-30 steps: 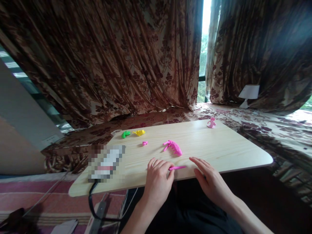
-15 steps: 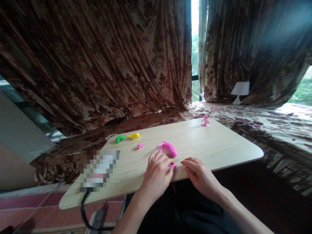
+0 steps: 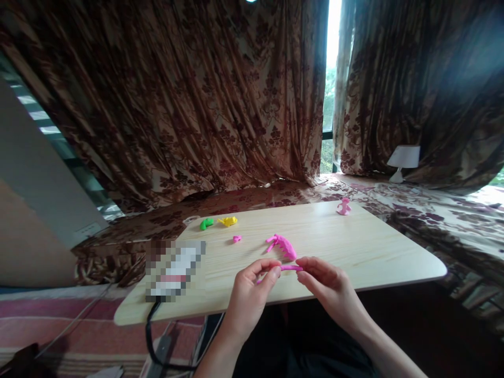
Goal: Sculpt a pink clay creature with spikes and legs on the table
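Note:
Between my two hands stretches a thin pink clay strip [image 3: 290,268], pinched at its left end by my left hand [image 3: 255,283] and at its right end by my right hand [image 3: 325,278]. Just beyond it lies a larger pink clay figure [image 3: 285,247] with a ridged body and thin strands at its left end. Another bit of pink shows at my left fingers, mostly hidden. A small pink clay lump [image 3: 237,239] rests farther left on the table.
The pale wooden table [image 3: 315,226] carries a green clay piece [image 3: 206,224] and a yellow one [image 3: 228,221] at the far left. A light pink figure [image 3: 344,206] stands at the far right edge. A blurred-out flat object [image 3: 177,270] with a black cable [image 3: 148,336] lies at left.
My hands have come together from the table's front edge. The right hand, apart before, now grips the pink strip with the left. The camera view has shifted slightly.

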A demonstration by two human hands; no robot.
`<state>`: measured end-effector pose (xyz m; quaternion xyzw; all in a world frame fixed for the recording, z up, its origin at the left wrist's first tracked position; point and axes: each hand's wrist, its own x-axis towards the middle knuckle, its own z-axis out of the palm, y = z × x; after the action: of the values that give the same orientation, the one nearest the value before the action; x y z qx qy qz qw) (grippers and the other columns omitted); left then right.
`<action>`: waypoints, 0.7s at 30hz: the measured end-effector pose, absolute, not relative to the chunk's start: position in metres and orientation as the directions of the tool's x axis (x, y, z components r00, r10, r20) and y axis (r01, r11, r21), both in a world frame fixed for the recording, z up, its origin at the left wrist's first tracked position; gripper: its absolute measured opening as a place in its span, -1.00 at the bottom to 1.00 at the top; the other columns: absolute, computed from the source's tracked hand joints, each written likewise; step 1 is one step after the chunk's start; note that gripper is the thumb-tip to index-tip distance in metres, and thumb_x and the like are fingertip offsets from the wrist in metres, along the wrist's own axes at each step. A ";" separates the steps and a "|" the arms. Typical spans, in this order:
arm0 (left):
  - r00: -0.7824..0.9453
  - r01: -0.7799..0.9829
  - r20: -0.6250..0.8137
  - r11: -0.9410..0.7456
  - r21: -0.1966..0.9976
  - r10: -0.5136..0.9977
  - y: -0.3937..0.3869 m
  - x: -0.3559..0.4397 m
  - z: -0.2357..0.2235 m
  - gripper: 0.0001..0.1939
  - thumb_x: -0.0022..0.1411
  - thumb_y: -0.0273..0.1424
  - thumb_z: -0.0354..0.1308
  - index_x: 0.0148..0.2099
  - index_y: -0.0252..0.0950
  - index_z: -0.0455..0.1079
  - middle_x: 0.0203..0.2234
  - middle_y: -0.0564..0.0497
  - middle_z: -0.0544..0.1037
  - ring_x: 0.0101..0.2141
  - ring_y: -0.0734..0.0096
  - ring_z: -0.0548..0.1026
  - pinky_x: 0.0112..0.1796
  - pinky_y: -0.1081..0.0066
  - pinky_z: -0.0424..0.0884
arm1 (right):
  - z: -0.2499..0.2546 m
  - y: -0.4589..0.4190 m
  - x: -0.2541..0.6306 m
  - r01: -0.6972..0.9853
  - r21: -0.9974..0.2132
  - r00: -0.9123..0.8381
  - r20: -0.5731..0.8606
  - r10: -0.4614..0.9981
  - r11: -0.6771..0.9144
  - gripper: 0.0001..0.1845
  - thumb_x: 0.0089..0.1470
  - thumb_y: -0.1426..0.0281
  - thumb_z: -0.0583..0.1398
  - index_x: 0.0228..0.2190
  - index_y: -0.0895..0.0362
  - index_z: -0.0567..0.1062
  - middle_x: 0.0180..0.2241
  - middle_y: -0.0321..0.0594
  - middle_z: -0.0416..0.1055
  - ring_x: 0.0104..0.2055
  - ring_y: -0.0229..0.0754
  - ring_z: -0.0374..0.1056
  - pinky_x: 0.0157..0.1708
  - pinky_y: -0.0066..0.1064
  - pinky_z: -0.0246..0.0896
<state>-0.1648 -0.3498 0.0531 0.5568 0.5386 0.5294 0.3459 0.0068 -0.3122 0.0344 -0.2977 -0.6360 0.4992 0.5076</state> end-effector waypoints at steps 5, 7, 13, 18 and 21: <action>-0.122 0.137 0.171 -0.154 0.978 0.978 -0.356 -0.161 0.059 -0.77 0.16 -0.25 0.16 -0.20 -0.28 0.47 -0.35 0.03 0.55 -0.31 0.45 0.41 -0.23 0.50 0.30 | 0.048 -0.317 0.013 -0.149 -0.971 -0.340 0.227 0.912 0.186 -0.73 0.04 0.24 0.23 -0.26 0.13 0.55 -0.45 -0.26 0.49 -0.36 -0.21 0.39 -0.29 -0.42 0.29; -0.108 0.095 0.159 -0.149 0.984 0.981 -0.357 -0.159 0.061 -0.77 0.15 -0.26 0.17 -0.21 -0.28 0.47 -0.36 0.02 0.56 -0.30 0.45 0.42 -0.21 0.51 0.30 | 0.050 -0.318 0.013 -0.159 -0.970 -0.343 0.227 0.912 0.181 -0.74 0.04 0.24 0.23 -0.30 0.15 0.57 -0.49 -0.27 0.48 -0.38 -0.22 0.38 -0.30 -0.42 0.27; -0.093 0.074 0.149 -0.142 0.987 0.984 -0.358 -0.158 0.060 -0.78 0.16 -0.26 0.16 -0.21 -0.29 0.48 -0.37 0.02 0.55 -0.29 0.43 0.42 -0.19 0.48 0.28 | 0.051 -0.316 0.014 -0.164 -0.958 -0.352 0.279 0.893 0.234 -0.78 0.06 0.26 0.23 -0.36 0.14 0.59 -0.51 -0.27 0.44 -0.34 -0.23 0.35 -0.26 -0.43 0.23; -0.119 0.045 0.145 -0.141 0.989 0.982 -0.358 -0.159 0.054 -0.77 0.17 -0.25 0.15 -0.18 -0.27 0.47 -0.37 0.03 0.55 -0.27 0.41 0.42 -0.17 0.45 0.26 | 0.051 -0.317 0.022 -0.216 -0.954 -0.397 0.280 0.874 0.207 -0.68 0.15 0.24 0.14 -0.10 0.09 0.50 -0.41 -0.25 0.47 -0.32 -0.22 0.35 -0.21 -0.37 0.25; -0.114 0.045 0.156 -0.152 0.987 0.981 -0.359 -0.158 0.052 -0.77 0.19 -0.25 0.13 -0.17 -0.27 0.46 -0.38 0.03 0.54 -0.27 0.39 0.42 -0.16 0.43 0.26 | 0.051 -0.318 0.025 -0.202 -0.952 -0.373 0.292 0.880 0.230 -0.74 0.10 0.28 0.20 -0.18 0.09 0.54 -0.43 -0.28 0.47 -0.32 -0.24 0.36 -0.22 -0.41 0.24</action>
<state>-0.1584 -0.3587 0.0517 0.5161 0.4972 0.5565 0.4204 0.0246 -0.3181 0.0513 -0.2759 -0.6147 0.5556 0.4871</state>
